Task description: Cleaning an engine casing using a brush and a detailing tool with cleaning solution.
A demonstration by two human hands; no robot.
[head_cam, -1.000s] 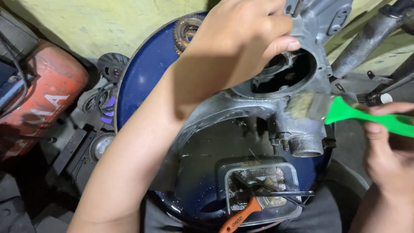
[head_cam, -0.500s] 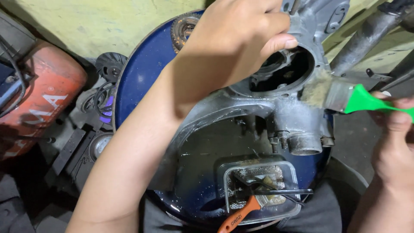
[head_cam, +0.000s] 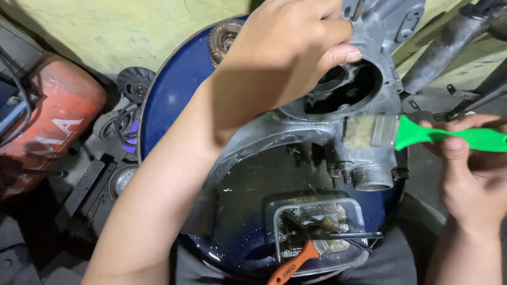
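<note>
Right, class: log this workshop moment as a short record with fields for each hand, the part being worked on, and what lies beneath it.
Left hand: grips the top of the grey metal engine casing
Right hand: holds the green-handled brush, bristles against the casing's side
Beneath: blue drum lid, wet
On lid: clear tray holding an orange-handled brush
Left side: red tank

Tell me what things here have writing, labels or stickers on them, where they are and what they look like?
Red tank-like body: far left beside the blue drum, rounded, orange-red with large white lettering along its side.
Orange brush handle: bottom centre, sticking out of the clear plastic tub, slim with small dark lettering.
No packages, signs or screens in view; the green brush in the right hand looks plain.
</note>
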